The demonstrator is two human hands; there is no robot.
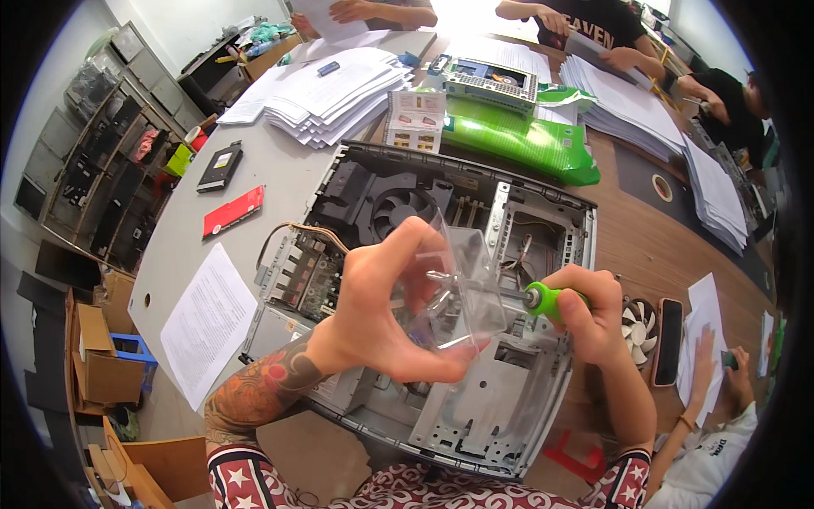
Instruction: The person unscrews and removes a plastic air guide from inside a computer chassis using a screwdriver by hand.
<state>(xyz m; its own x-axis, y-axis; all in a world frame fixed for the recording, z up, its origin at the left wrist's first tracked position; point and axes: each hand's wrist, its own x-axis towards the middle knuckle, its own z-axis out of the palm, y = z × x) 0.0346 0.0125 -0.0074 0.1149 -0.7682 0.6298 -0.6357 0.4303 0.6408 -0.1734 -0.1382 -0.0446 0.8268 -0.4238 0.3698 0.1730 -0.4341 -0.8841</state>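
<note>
My left hand (369,310) is curled around a clear plastic package (479,297), fingers on its upper side and thumb below. My right hand (598,318) grips a screwdriver by its green handle (549,302), and the metal shaft points left against or just behind the clear plastic. Whether the tip touches the plastic, I cannot tell. Under both hands lies an opened desktop computer case (475,407). Inside it are a black cooling fan (396,208), a partly covered circuit board (309,280) and some loose cables.
A printed sheet (209,327), a red box (233,211) and a black drive (220,167) lie left. Paper stacks (326,97), a green package (517,140) and a metal drive unit (490,83) sit beyond. A white fan (638,331) and phone (668,343) lie right; other people sit around.
</note>
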